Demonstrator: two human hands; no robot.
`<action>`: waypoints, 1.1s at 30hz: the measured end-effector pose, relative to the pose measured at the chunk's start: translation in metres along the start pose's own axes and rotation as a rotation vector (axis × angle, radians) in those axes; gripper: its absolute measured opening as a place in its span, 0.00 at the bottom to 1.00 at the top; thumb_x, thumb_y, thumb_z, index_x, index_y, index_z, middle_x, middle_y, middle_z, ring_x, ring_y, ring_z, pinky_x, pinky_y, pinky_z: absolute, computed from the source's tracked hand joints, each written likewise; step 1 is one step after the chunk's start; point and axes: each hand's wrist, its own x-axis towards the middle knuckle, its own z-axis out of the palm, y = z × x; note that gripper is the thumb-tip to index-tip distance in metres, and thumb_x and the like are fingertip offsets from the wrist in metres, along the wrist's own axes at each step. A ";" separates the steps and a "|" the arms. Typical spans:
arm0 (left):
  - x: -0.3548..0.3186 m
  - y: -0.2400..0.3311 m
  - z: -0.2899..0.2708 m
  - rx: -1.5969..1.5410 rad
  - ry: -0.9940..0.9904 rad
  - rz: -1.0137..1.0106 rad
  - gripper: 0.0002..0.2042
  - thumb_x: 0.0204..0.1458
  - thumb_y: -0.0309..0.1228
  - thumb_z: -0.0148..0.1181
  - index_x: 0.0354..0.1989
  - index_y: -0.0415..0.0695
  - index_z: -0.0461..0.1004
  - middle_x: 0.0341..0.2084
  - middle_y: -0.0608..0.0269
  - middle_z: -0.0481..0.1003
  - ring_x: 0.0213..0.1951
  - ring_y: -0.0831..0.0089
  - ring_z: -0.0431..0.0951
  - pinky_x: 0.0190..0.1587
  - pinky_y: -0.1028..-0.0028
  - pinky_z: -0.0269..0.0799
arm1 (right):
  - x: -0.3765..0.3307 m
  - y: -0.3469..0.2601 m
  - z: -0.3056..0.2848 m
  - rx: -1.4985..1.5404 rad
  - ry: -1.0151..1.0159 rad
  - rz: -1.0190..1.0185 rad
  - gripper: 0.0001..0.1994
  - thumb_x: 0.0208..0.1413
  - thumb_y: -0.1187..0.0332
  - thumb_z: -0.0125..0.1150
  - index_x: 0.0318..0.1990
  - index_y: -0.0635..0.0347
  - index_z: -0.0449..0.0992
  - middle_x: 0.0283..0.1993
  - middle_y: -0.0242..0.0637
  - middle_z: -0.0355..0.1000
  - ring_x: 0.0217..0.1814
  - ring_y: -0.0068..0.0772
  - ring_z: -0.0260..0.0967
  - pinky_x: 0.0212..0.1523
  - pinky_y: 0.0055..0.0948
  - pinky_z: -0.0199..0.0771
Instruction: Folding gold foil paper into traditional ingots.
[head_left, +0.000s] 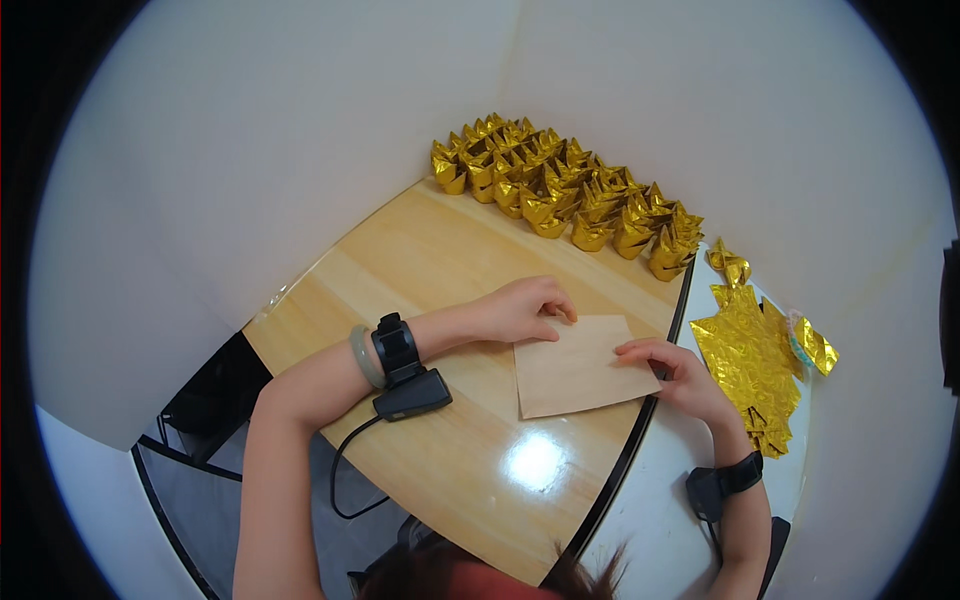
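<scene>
A tan rectangular sheet of paper [580, 370] lies over the wooden tabletop, its right end reaching the dark edge of the table. My right hand [685, 378] pinches that right end, the fingers on top and the thumb mostly hidden. At the sheet's upper left corner is my left hand [525, 310], its fingers loosely curled and the thumb apart from them. Its fingertips rest at the paper's far edge without visibly gripping it. Behind the sheet, several folded gold-foil paper ingots [550, 205] stand in close rows along the wall.
On the white surface to the right lies a pile of flat gold foil sheets [745, 350], with a roll of tape [800, 335] beside it. White walls enclose the far side. A black device is strapped to each wrist, and a cable [340, 475] hangs from the left one.
</scene>
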 end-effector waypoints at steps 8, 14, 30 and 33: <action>-0.002 0.015 -0.009 0.309 0.050 0.125 0.11 0.42 0.27 0.64 0.36 0.44 0.75 0.39 0.62 0.69 0.41 0.71 0.70 0.43 0.75 0.67 | 0.003 -0.004 0.006 -0.325 0.049 0.009 0.19 0.37 0.84 0.62 0.41 0.57 0.77 0.43 0.33 0.70 0.47 0.30 0.67 0.47 0.26 0.66; -0.004 0.028 -0.021 -0.079 -0.093 -0.172 0.13 0.55 0.37 0.52 0.39 0.38 0.74 0.32 0.54 0.74 0.37 0.66 0.73 0.43 0.70 0.68 | 0.006 -0.005 0.005 -0.556 0.068 -0.066 0.17 0.39 0.81 0.62 0.40 0.56 0.78 0.40 0.34 0.71 0.46 0.34 0.67 0.47 0.28 0.67; -0.007 0.037 -0.007 -0.076 -0.148 -0.229 0.34 0.44 0.42 0.63 0.56 0.34 0.60 0.34 0.52 0.73 0.41 0.63 0.73 0.47 0.73 0.68 | 0.012 -0.001 0.017 -0.519 0.224 0.243 0.23 0.43 0.67 0.69 0.48 0.61 0.71 0.37 0.36 0.76 0.28 0.25 0.71 0.34 0.25 0.71; -0.006 0.038 -0.002 -0.050 -0.132 -0.172 0.36 0.34 0.21 0.65 0.57 0.36 0.59 0.38 0.54 0.72 0.42 0.64 0.73 0.47 0.73 0.68 | 0.013 0.003 0.020 -0.509 0.271 0.200 0.30 0.42 0.60 0.70 0.53 0.58 0.66 0.36 0.40 0.75 0.33 0.36 0.74 0.36 0.29 0.72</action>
